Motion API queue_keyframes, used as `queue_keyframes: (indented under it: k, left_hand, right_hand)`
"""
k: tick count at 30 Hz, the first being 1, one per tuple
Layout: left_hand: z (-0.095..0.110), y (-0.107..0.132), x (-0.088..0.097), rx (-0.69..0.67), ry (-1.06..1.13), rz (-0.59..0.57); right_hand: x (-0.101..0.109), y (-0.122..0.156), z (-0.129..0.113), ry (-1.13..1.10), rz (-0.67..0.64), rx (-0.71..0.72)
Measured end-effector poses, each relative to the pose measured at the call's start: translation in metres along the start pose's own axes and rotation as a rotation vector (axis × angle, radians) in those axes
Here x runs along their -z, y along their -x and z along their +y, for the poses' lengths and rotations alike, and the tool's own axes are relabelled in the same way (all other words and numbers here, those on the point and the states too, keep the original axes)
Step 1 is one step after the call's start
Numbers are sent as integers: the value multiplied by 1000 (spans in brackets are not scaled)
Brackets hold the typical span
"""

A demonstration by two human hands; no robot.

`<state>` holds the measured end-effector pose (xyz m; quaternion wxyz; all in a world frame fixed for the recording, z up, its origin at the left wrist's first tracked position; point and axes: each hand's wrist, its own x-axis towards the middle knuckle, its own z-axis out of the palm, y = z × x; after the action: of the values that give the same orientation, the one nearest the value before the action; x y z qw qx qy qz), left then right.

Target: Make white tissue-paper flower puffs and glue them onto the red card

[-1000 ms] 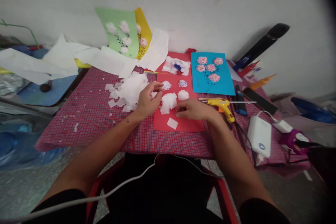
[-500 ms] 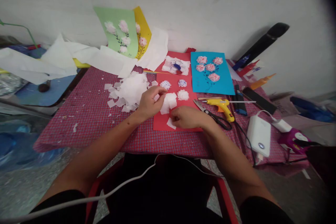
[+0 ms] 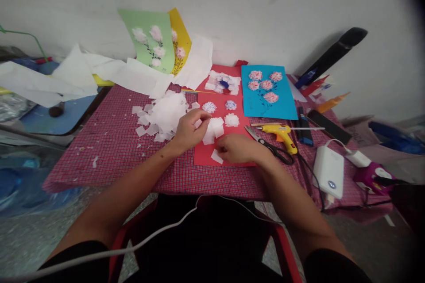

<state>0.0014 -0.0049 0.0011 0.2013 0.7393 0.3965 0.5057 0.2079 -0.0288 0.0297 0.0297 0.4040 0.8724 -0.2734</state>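
a small bunch of white tissue paper squares (image 3: 212, 130) lies on a red card (image 3: 206, 154), and a single tissue square (image 3: 217, 156) lies just below it. the left hand (image 3: 191, 130) is touching the bunch with its fingers close together, but i cannot tell if this grip holds a piece. the right hand (image 3: 235, 149) is curled on the card beside the single square; its grip i also cannot tell. a heap of tissue (image 3: 168, 112) sits on the checked counter (image 3: 99, 159), and a yellow hot glue gun (image 3: 282, 135) and scissors (image 3: 265, 147) lie right of the card.
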Motion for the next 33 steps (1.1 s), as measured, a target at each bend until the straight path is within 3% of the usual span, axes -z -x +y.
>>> queue_keyframes:
  k: [12, 14, 17, 21, 24, 29, 33]
  left_hand:
    - [4, -1, 0, 11, 16, -18]
    - [5, -1, 0, 47, 68, -8]
    - [6, -1, 1, 164, 238, -40]
    - [7, -1, 4, 345, 548, -265]
    - [6, -2, 4, 345, 603, -345]
    - [7, 0, 0, 339, 579, -328]
    - [8, 0, -1, 331, 539, -315]
  right_hand:
    - [2, 1, 2, -178, -38, 74]
    - [4, 1, 2, -278, 20, 78]
    - [7, 0, 4, -505, 263, 35]
    - [8, -5, 9, -758, 518, -51]
    - [6, -10, 10, -844, 560, -105]
    - [1, -15, 7, -756, 615, -94]
    - [0, -16, 4, -773, 579, -91]
